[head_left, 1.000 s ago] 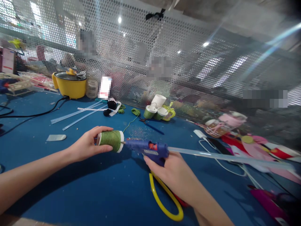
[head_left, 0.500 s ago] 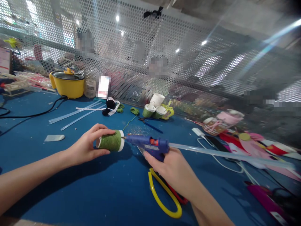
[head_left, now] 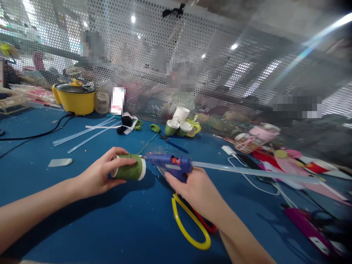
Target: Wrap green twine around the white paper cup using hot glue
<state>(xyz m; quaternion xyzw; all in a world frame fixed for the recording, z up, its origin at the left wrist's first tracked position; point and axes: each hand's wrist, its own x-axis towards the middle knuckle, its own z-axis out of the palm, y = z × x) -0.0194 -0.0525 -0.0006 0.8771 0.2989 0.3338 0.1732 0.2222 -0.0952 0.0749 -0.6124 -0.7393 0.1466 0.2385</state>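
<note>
My left hand (head_left: 103,170) is closed around a small white paper cup (head_left: 131,168) wrapped in green yarn, tipped on its side above the table. My right hand (head_left: 196,189) grips a blue hot glue gun (head_left: 167,164), a long clear glue stick (head_left: 247,169) sticking out of its back. The gun's nozzle meets the cup near its white rim; whether it touches I cannot tell. A strand of green yarn (head_left: 147,143) runs from the cup to a small yarn bundle (head_left: 154,127). Scissors with yellow and red handles (head_left: 189,227) lie under my right hand.
Several paper cups (head_left: 176,124), some green-wrapped, stand at the back beside blue-handled pliers (head_left: 176,145). Clear glue sticks (head_left: 85,134) and a yellow electric pot (head_left: 75,99) are on the left. A phone (head_left: 253,167), cables and felt pieces crowd the right. A perforated metal screen (head_left: 143,73) rises behind.
The cup has turned slightly in my left hand, and the gun's nozzle now sits nearer the cup's upper edge. The whole view has shifted a little.
</note>
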